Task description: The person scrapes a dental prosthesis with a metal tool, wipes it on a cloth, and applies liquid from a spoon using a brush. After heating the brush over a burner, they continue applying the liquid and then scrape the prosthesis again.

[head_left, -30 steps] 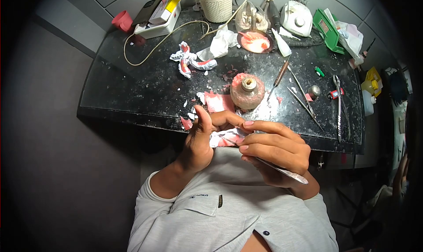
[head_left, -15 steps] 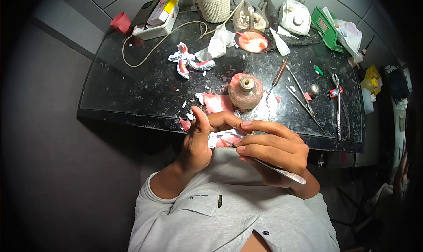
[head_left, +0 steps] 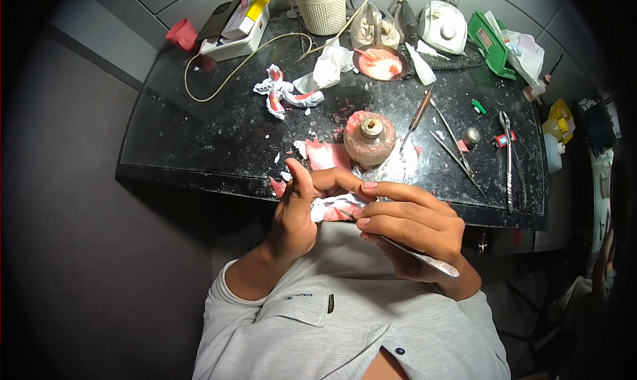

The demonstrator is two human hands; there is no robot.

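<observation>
My left hand [head_left: 296,214] is curled around a white plaster dental cast [head_left: 324,211] with pink wax on it, the thumb standing up. In my right hand [head_left: 418,227] is a metal wax carver [head_left: 434,264]; its broad flat end sticks out below the palm toward my shirt. The carver's working tip is at the pink wax, partly hidden by my fingers. Fingers of both hands meet over the cast. Just past the hands, a round glass spirit lamp [head_left: 369,141] stands beside a pink wax sheet [head_left: 328,155].
More wax-covered casts [head_left: 275,91] lie at the back left of the black bench [head_left: 219,134]. A pan of pink wax [head_left: 380,63] sits behind the lamp. Metal tools, including twisted-handled pliers [head_left: 509,161], and a red lighter [head_left: 504,139] lie on the right.
The cast has shifted very slightly left in my hand. Otherwise both hands and the carver stay almost in the same place.
</observation>
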